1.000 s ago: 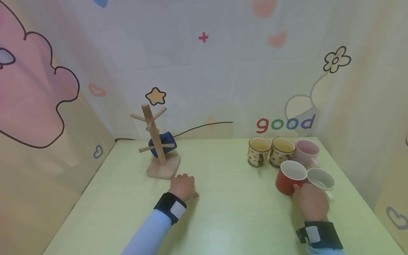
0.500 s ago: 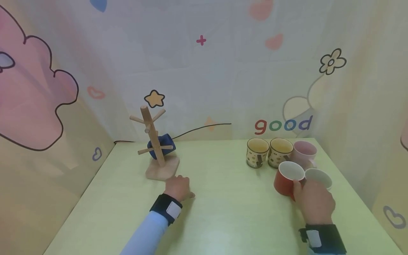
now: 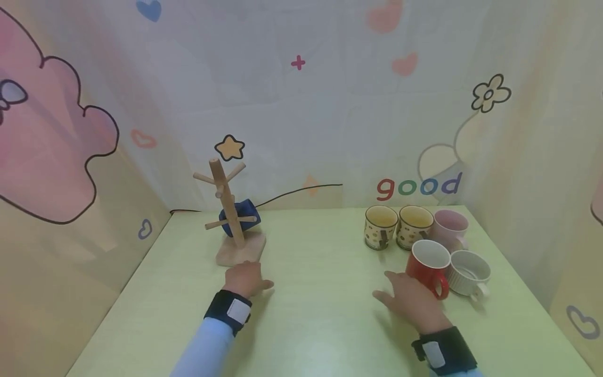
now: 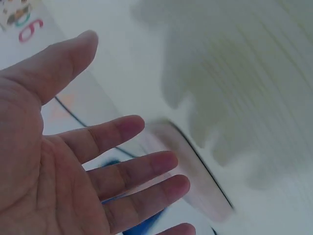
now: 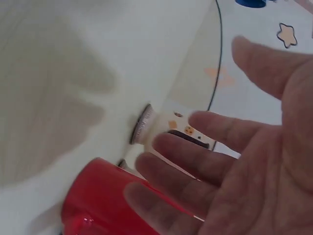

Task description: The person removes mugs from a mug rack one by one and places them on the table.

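In the head view my left hand (image 3: 245, 280) is just in front of the wooden mug tree (image 3: 229, 209), on whose lower peg a blue mug (image 3: 248, 210) hangs tilted. The left wrist view shows its fingers (image 4: 132, 174) spread and loosely bent around nothing. My right hand (image 3: 412, 301) hovers left of the red mug (image 3: 430, 262), fingers apart and holding nothing. That mug stands upright, its handle toward the front right. Right beside it is a white ribbed mug (image 3: 468, 275). In the right wrist view the red mug (image 5: 112, 200) lies partly behind the fingers.
Behind the red mug, two yellow patterned mugs (image 3: 380, 228) and a pink mug (image 3: 449, 230) stand in a row near the table's back edge. Printed curtains (image 3: 301, 115) enclose the back and sides of the pale table (image 3: 320, 324).
My right hand has left the red mug's handle side and swung left, its fingers spreading. The red mug stays in place. My left hand has shifted slightly left.
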Available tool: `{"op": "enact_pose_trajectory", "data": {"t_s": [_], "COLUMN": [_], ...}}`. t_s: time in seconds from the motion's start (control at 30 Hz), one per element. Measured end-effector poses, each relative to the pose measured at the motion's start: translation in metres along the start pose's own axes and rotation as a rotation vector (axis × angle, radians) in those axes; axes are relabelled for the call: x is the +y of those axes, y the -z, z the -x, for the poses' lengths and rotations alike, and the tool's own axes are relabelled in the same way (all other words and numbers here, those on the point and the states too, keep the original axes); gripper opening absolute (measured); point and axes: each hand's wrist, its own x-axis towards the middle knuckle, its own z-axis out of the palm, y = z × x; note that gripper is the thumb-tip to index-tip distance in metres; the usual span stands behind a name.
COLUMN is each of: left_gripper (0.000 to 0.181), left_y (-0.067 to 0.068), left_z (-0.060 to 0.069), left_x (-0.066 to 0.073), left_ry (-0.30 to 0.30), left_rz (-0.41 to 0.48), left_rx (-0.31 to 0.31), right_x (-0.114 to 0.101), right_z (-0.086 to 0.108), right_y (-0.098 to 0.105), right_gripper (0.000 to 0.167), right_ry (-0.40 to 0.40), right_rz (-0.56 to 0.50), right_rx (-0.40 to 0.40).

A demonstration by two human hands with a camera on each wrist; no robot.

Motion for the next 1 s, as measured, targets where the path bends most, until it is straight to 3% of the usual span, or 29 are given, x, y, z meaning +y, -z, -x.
{"op": "enact_pose_trajectory", "data": {"t_s": [0.1,0.2,0.37,0.5,0.63,0.8,1.0], "left_gripper": [0.057,0.063,0.074,0.076,0.065,0.05,0.052], "left_y": [0.006,0.017,0.044,0.064,0.075,0.078,0.076], "left_z": [-0.002,-0.003,-0.003,-0.009,-0.017,-0.023,-0.027], "left_x": [-0.02,-0.042,-0.065,-0.069,-0.069,-0.07,-0.07], "left_ry": [0.065,0.156,0.293,0.277,0.231,0.212,0.225], "left_rz": [0.059,0.104,0.163,0.185,0.129,0.077,0.047], "left_rx": [0.01,0.039,0.206,0.341,0.379,0.419,0.512], "right_x": [0.002,0.004,0.005,0.004,0.004,0.003,0.002], "right_z": [-0.003,-0.003,-0.003,-0.003,-0.003,-0.004,-0.004], "right_y": [-0.006,-0.009,-0.012,-0.013,-0.015,-0.015,-0.015], "right_gripper": [0.068,0.068,0.065,0.061,0.057,0.055,0.053], "right_ry": [-0.032,-0.049,-0.043,-0.014,0.003,0.01,0.02], "right_rz": [-0.016,-0.027,-0.038,-0.037,-0.033,-0.029,-0.018], "right_rx": [-0.086,-0.103,-0.097,-0.073,-0.063,-0.059,-0.051]}}
